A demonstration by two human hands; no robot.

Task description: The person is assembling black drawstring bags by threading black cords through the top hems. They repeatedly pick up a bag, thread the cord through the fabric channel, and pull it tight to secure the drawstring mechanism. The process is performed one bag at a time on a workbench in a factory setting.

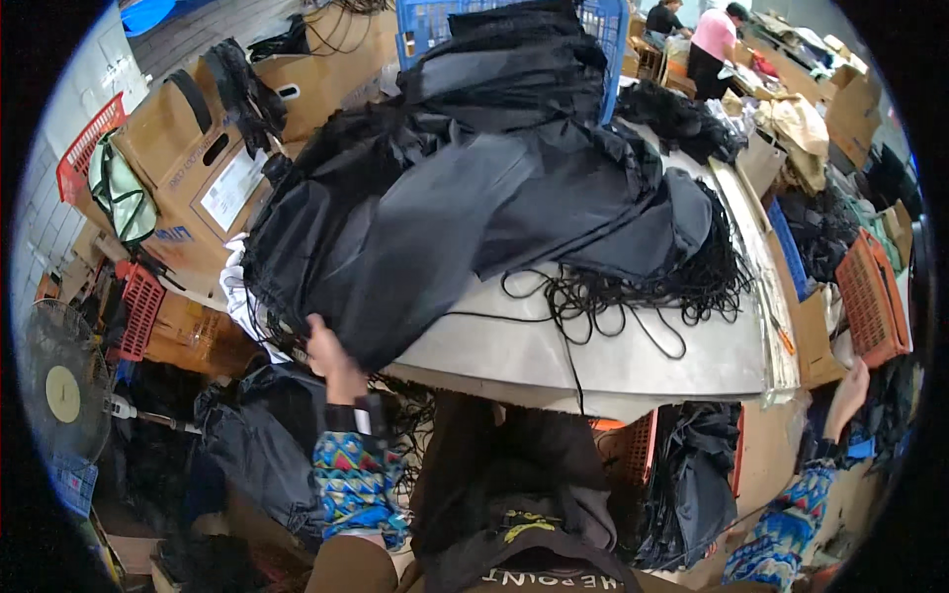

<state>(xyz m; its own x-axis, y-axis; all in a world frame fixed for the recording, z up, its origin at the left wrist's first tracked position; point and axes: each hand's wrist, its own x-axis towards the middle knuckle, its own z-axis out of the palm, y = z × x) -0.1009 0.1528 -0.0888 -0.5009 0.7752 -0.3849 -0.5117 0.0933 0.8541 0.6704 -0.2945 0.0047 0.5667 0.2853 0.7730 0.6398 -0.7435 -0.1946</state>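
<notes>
A big heap of black fabric bags [474,188] lies on a metal table [633,361], with loose black drawstring cords [633,292] spilling out at its right side. My left hand [331,356] reaches up to the lower left edge of the heap and grips a fold of the black fabric there. My right hand [848,393] hangs out to the far right, below the table's corner, with fingers loosely together and nothing visible in it. Both forearms wear bright patterned sleeves.
Cardboard boxes [198,158] and red crates [138,306] stand at the left, and a fan [64,390] is lower left. A blue crate [425,25] sits behind the heap. An orange crate [870,296] and more boxes are right. Two people [707,44] work at the back.
</notes>
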